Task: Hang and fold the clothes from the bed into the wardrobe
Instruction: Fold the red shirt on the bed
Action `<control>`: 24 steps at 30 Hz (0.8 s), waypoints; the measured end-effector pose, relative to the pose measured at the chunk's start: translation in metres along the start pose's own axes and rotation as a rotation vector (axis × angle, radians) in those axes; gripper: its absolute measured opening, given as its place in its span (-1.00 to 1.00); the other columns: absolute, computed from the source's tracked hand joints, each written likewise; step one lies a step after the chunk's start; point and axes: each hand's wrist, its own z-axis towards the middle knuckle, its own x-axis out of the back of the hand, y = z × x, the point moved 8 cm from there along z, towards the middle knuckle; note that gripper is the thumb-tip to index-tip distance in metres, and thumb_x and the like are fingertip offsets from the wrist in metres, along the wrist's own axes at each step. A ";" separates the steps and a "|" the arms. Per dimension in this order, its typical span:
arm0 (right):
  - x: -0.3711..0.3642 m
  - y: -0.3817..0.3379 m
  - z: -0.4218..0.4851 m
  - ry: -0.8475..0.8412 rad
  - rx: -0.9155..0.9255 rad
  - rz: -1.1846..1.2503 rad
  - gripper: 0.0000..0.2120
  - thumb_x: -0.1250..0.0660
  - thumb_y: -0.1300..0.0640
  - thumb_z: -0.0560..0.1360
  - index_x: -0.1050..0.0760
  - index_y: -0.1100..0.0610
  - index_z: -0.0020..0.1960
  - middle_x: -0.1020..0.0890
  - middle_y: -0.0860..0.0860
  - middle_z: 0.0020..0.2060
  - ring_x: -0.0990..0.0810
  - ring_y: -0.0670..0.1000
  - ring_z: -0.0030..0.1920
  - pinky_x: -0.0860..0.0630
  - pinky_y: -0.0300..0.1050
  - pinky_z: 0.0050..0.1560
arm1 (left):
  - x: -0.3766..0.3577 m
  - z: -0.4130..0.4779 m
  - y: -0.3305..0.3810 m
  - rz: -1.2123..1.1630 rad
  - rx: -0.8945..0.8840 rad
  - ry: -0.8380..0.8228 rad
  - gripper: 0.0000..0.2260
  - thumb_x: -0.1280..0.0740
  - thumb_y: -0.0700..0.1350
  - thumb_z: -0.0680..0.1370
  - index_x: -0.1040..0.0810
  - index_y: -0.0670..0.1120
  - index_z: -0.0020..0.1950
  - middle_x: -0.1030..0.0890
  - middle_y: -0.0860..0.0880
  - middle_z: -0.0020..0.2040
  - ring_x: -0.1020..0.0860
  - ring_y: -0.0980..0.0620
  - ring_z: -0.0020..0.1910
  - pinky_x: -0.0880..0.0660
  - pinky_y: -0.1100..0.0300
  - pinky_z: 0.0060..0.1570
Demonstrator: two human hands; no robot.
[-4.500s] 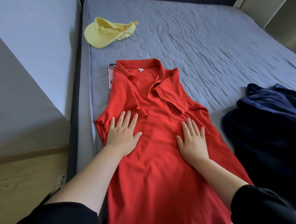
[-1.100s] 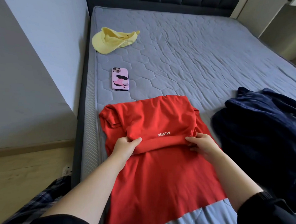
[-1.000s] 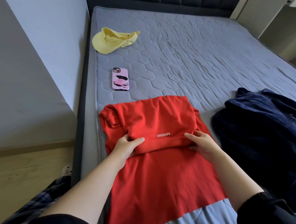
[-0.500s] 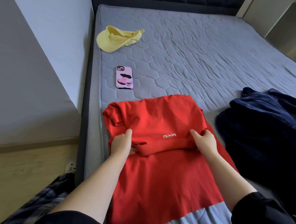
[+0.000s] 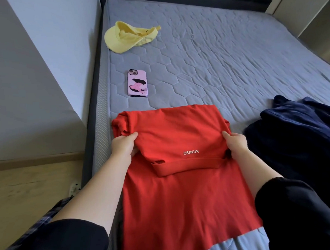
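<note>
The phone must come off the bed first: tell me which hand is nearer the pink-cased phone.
Left. The left hand grips the red shirt at its left edge, just short of the pink-cased phone; the right hand grips the opposite edge, farther right.

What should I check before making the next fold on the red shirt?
1. The left hand grips the folded part of the red polo shirt: ok.
2. The right hand grips its other side: ok.
3. Sleeve tucked inside the fold: not ok, fabric bunches out beside the left hand.
4. The phone lies apart from the shirt: ok.
5. The navy garment lies clear of the shirt: cannot tell, the right forearm hides that edge.
</note>
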 end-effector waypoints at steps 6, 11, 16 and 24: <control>-0.001 -0.015 -0.012 0.076 0.164 -0.307 -0.74 -0.32 0.02 0.50 -0.46 0.18 -0.26 -0.52 0.05 -0.34 -0.53 0.14 -0.19 -0.39 -0.07 -0.19 | 0.024 -0.016 0.031 0.514 -0.360 0.288 -0.79 -0.35 -0.09 0.45 -0.49 -0.12 -0.36 -0.56 -0.09 -0.37 -0.59 -0.22 -0.22 -0.49 0.06 -0.26; -0.016 -0.078 -0.065 0.226 0.795 -0.561 -0.59 -0.30 0.14 0.50 -0.40 0.29 0.30 -0.48 0.25 0.23 -0.41 0.26 0.25 -0.31 0.10 0.27 | -0.044 -0.083 0.076 0.827 -1.240 0.215 -0.87 -0.37 -0.14 0.43 -0.56 -0.15 -0.07 -0.60 -0.14 -0.07 -0.54 -0.18 -0.04 -0.37 0.05 -0.02; -0.090 -0.050 -0.080 -0.213 0.989 -1.005 -0.43 -0.07 -0.13 0.59 -0.05 -0.03 0.55 -0.05 -0.02 0.55 0.04 0.04 0.55 0.11 0.14 0.49 | -0.085 -0.053 -0.014 1.679 -0.996 -0.221 -0.40 -0.07 0.22 0.59 -0.02 0.05 0.57 0.04 0.01 0.59 0.13 -0.03 0.55 0.11 -0.13 0.46; -0.051 -0.050 -0.035 0.086 0.661 -0.893 -0.38 -0.03 -0.12 0.61 -0.01 0.16 0.55 0.00 0.11 0.55 0.08 0.09 0.55 0.16 0.20 0.49 | -0.077 -0.049 0.021 1.560 -1.178 0.014 -0.54 -0.19 0.03 0.57 -0.36 -0.06 0.46 -0.27 -0.10 0.50 -0.15 -0.12 0.50 -0.13 -0.15 0.39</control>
